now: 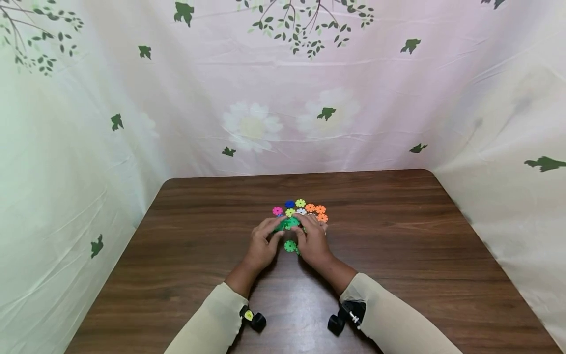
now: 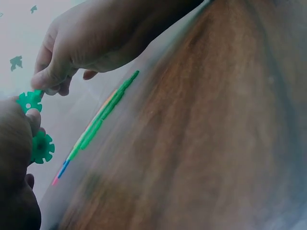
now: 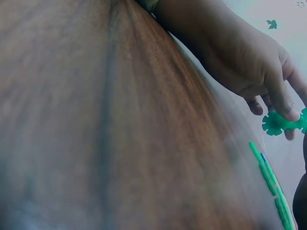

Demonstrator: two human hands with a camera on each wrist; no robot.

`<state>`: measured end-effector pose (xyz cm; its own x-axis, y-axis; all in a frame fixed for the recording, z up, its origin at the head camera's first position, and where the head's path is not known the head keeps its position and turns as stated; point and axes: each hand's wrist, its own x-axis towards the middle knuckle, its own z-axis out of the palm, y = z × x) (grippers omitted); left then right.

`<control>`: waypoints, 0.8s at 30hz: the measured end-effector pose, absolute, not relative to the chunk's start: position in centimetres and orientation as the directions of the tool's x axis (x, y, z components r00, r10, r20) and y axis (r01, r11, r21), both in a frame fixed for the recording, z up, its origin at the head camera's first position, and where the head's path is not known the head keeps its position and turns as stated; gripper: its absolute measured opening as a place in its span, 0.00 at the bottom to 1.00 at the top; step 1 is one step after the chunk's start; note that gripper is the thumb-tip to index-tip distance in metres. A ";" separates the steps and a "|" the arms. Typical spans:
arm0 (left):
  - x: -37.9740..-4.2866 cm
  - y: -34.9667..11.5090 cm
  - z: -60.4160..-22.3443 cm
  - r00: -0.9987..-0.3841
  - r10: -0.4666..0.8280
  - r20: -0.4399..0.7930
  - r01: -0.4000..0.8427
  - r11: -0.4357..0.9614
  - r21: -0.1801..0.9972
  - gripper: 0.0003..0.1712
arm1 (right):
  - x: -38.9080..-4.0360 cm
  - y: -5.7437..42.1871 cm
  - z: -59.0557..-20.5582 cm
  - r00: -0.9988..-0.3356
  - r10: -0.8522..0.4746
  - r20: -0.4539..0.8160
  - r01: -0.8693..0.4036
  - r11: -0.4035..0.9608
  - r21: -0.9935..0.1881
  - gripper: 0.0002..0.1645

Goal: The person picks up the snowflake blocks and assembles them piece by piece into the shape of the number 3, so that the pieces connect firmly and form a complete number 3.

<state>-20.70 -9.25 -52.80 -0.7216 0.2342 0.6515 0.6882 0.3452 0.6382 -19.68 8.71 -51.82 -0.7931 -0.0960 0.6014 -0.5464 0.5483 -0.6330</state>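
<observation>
Both hands meet at the middle of the table over green notched plastic discs (image 1: pixel 290 223), raised off the wood. With thumb and fingers, my left hand (image 1: pixel 261 246) pinches the green discs from the left; my right hand (image 1: pixel 313 241) pinches them from the right. In the left wrist view, a green disc (image 2: pixel 29 101) sits between both hands' fingertips, and another green disc (image 2: pixel 43 147) shows beside the left hand. The right wrist view shows a disc (image 3: pixel 273 123) near the left thumb. Fingers partly hide how the held discs join.
Beyond the hands lie loose discs: pink (image 1: pixel 277 211), blue (image 1: pixel 289 204), yellow (image 1: pixel 300 203), white (image 1: pixel 301 212) and several orange (image 1: pixel 320 209). A loose green disc (image 1: pixel 290 246) lies between the wrists. A printed curtain (image 1: pixel 283 83) surrounds the brown table (image 1: pixel 199 295).
</observation>
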 end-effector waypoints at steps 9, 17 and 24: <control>-20.6 -9.3 -52.8 -0.820 0.157 0.551 0.565 0.376 0.734 0.21 | -19.9 9.1 -52.1 -0.842 -0.069 0.535 -0.484 0.534 -0.693 0.35; -20.5 -9.1 -52.6 -0.835 0.080 0.545 0.536 0.347 0.770 0.20 | -19.1 10.1 -52.4 -0.869 -0.132 0.476 -0.456 0.585 -0.671 0.30; -20.6 -9.1 -52.9 -0.869 0.048 0.493 0.478 0.341 0.809 0.20 | -18.9 10.6 -52.6 -0.895 -0.237 0.378 -0.435 0.654 -0.619 0.20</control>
<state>-20.63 -9.10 -52.86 -0.8685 0.0483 0.4933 0.4785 0.3415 0.8090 -18.89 10.60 -52.56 -0.8948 -0.2370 0.3783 -0.4349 0.6538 -0.6192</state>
